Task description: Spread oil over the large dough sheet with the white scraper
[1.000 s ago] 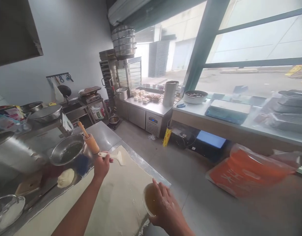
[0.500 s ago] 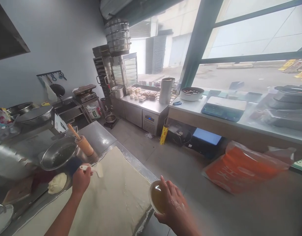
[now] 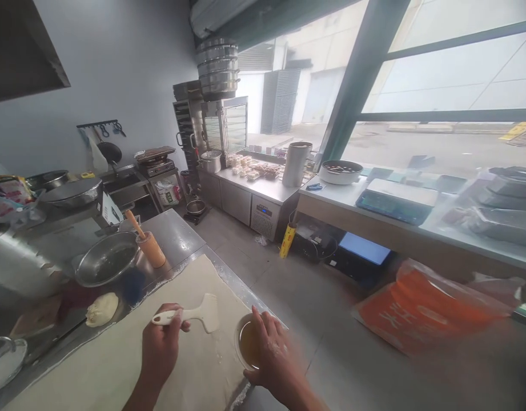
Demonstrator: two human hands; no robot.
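A wide sheet of pale dough (image 3: 117, 365) covers the steel worktable (image 3: 177, 234) in front of me. My left hand (image 3: 160, 348) grips the handle of a white pastry brush (image 3: 189, 314), whose bristles hover just above the dough and point toward the bowl. My right hand (image 3: 271, 357) holds a small white bowl of amber oil (image 3: 248, 345) at the table's right edge, tilted a little toward me.
A steel mixing bowl (image 3: 106, 265), an orange rolling pin (image 3: 149, 245) and a lump of dough (image 3: 102, 308) sit at the table's left. A glass bowl (image 3: 5, 359) is nearer. Steel counters (image 3: 266, 188), a scale (image 3: 395, 200) and an orange bag (image 3: 429, 308) stand across the floor.
My left hand drew the brush back from the far part of the dough toward the bowl. My right hand brought the bowl slightly left, over the table edge.
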